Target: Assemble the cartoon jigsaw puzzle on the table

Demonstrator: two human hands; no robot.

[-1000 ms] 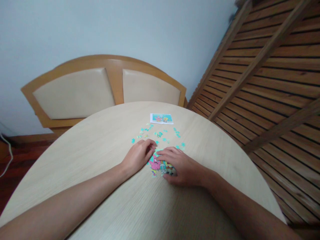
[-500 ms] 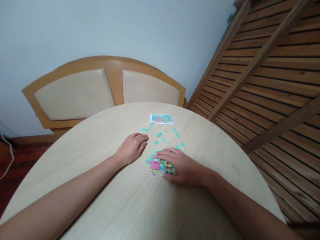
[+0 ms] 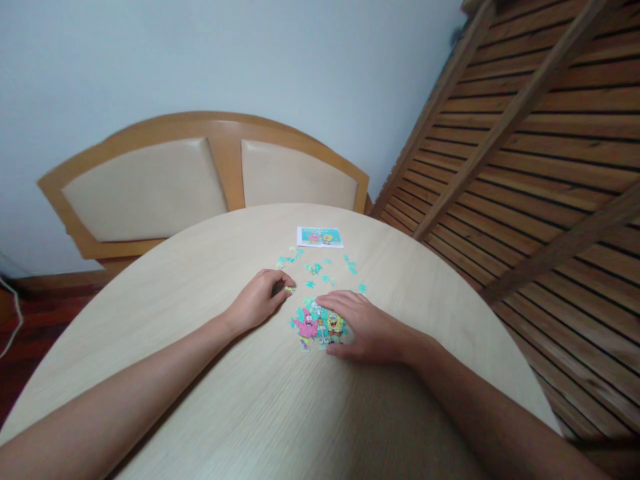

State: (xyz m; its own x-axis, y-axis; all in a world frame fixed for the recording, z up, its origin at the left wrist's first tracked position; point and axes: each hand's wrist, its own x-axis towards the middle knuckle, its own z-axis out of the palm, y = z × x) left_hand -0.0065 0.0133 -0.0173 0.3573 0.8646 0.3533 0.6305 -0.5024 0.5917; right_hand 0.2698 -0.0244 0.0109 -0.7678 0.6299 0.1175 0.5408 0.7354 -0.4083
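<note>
A partly joined cartoon jigsaw [image 3: 316, 323] lies on the round pale wooden table [image 3: 280, 400]. My right hand [image 3: 361, 325] rests flat on its right side, fingers stretched over the top edge. My left hand [image 3: 260, 299] is just left of the jigsaw, fingers curled and pinching a small yellowish puzzle piece [image 3: 289, 289]. Several loose teal pieces [image 3: 320, 269] are scattered beyond both hands. A small reference picture [image 3: 320, 237] lies farther back on the table.
A wooden bench back with two beige padded panels [image 3: 200, 180] stands behind the table against a pale blue wall. A slatted wooden frame [image 3: 540, 147] leans along the right side. A white cable [image 3: 13, 313] hangs at the far left.
My left hand left the jigsaw, reached out to the loose pieces, then drew back with its fingers pinched on a piece. My right hand stayed on the jigsaw.
</note>
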